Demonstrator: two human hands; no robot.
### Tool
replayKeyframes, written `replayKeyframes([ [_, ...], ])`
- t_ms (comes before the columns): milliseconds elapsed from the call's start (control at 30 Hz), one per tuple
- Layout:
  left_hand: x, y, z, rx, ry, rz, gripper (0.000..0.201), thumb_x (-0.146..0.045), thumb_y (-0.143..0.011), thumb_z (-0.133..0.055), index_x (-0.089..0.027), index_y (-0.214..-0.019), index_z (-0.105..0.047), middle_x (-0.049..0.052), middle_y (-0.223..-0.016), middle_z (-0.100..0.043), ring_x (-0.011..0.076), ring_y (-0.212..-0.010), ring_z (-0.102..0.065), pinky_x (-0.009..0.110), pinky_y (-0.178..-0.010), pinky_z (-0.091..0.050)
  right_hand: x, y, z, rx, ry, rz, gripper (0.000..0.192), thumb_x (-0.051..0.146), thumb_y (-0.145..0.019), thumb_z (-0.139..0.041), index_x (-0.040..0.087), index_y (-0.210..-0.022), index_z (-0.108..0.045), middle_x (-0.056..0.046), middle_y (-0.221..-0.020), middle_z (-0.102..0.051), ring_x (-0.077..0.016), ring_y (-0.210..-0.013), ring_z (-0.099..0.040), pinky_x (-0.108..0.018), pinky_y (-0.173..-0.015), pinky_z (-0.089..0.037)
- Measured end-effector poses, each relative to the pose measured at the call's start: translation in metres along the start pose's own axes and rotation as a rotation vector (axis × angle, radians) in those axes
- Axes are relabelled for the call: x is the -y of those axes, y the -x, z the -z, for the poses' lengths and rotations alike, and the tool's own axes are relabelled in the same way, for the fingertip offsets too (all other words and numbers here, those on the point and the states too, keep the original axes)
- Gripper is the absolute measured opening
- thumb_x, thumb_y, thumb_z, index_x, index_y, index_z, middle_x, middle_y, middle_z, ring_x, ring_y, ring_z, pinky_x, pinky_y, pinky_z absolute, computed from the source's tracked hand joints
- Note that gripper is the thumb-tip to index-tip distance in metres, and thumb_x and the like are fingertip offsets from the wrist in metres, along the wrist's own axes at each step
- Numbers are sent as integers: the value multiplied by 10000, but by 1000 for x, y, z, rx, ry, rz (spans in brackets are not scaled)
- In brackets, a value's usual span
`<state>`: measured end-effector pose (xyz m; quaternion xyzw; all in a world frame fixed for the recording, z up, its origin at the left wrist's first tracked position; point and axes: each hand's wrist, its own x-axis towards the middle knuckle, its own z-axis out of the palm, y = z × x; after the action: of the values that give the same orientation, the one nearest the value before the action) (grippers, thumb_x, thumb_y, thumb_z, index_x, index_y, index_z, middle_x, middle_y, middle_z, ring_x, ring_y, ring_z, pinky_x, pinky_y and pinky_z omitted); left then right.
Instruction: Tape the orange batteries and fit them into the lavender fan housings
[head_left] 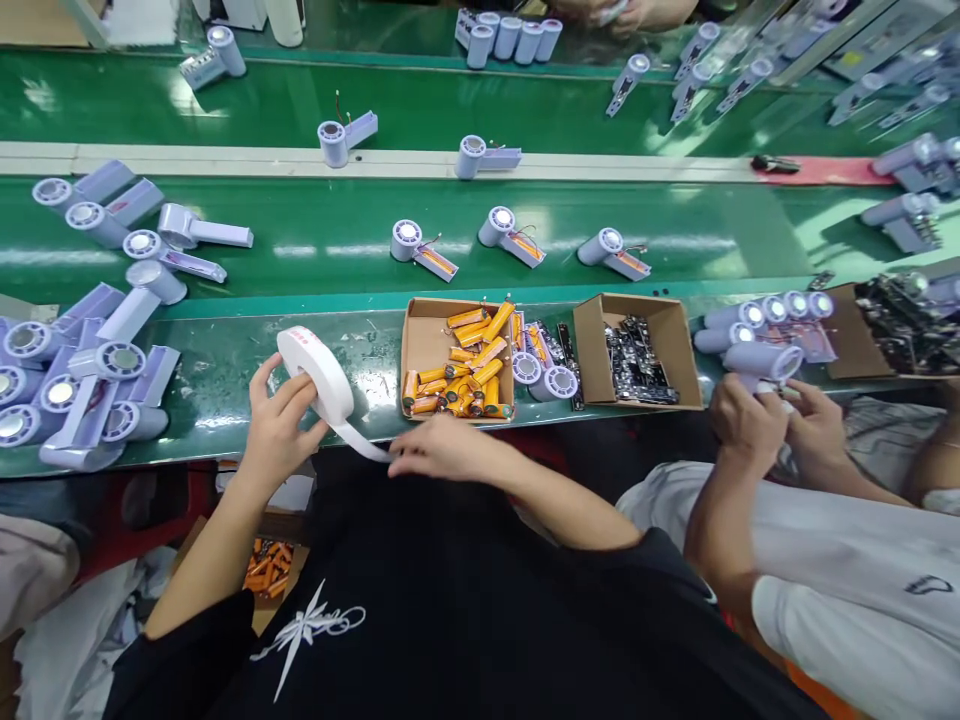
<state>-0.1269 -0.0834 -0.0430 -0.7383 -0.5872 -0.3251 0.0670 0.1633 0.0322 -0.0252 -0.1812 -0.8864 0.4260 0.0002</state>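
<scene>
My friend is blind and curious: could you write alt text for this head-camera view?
A person's left hand holds a roll of white tape while the right hand pulls its loose end, at a green workbench. Ahead sits a cardboard box of orange batteries; lilac handheld fan housings lie around.

The person wears a black short-sleeved T-shirt. A white star-like graphic with script lettering is printed on its near left part. Both forearms are bare, without watch or gloves.

Factory assembly line, green conveyor belt, rows of lavender housings, probably fans
</scene>
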Motion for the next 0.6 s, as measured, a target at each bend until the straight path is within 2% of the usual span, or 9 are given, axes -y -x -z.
replayKeyframes([
  [100, -2, -1, -9, 37, -6, -12, 482, -105, -903, -753, -301, -1331, -650, 65, -1260, -819, 322, -1198, -765, 708, -1305, -424, -25, -11, 35, -139, 279, -47, 254, 224, -1031, -776, 163, -1268, -845, -170, -1246, -857, -302, -1171, -791, -401, -1052, -575],
  [200, -8, -7, -17, 68, -29, -60, 482, -90, -915, -719, -277, -1354, -649, 88, -1278, -819, 317, -1184, -763, 705, -1292, -443, -41, -33, 54, -58, 323, -75, 224, 123, -929, -827, 145, -1149, -862, -180, -1230, -850, -322, -1165, -779, -417, -1043, -564],
  [267, -12, -11, -19, 70, -48, -86, 489, -78, -921, -696, -259, -1372, -650, 102, -1282, -818, 311, -1158, -760, 711, -1283, -454, -47, -42, 60, -48, 243, -100, 138, 158, -971, -778, 157, -1081, -862, -145, -1149, -861, -291, -1089, -788, -391, -990, -569],
  [300, -13, -13, -19, 77, -60, -92, 501, -75, -921, -686, -258, -1386, -652, 106, -1286, -817, 312, -1153, -755, 716, -1280, -456, -50, -43, 62, -106, 168, -117, 156, 211, -1024, -725, 162, -1094, -856, -126, -1105, -862, -273, -1051, -789, -386, -973, -573],
  [400, -16, -13, -14, 145, -101, -61, 539, -85, -919, -676, -275, -1423, -676, 113, -1320, -811, 353, -1258, -696, 692, -1226, -508, -53, -31, 68, -429, -243, -101, 413, 484, -1121, -597, 190, -1357, -766, -98, -1109, -848, -247, -1036, -782, -402, -977, -611],
  [467, -18, -12, -11, 209, -123, -15, 565, -102, -919, -680, -294, -1450, -697, 114, -1354, -808, 388, -1368, -618, 639, -1154, -557, -47, -19, 69, -595, -540, -50, 618, 656, -1067, -647, 230, -1515, -655, -90, -1154, -835, -241, -1041, -786, -408, -981, -638],
  [533, -21, -11, -8, 250, -144, 13, 612, -113, -922, -675, -324, -1496, -695, 99, -1378, -810, 395, -1383, -592, 619, -1120, -558, -36, -8, 69, -621, -608, -40, 713, 702, -1008, -725, 261, -1558, -621, -75, -1130, -832, -236, -1008, -790, -405, -978, -650],
  [600, -23, -13, -6, 281, -170, -1, 672, -114, -937, -650, -363, -1561, -657, 74, -1402, -810, 375, -1318, -626, 621, -1134, -528, -24, -2, 69, -572, -483, -73, 667, 636, -1003, -775, 264, -1544, -662, -46, -1027, -830, -230, -931, -782, -390, -949, -644],
])
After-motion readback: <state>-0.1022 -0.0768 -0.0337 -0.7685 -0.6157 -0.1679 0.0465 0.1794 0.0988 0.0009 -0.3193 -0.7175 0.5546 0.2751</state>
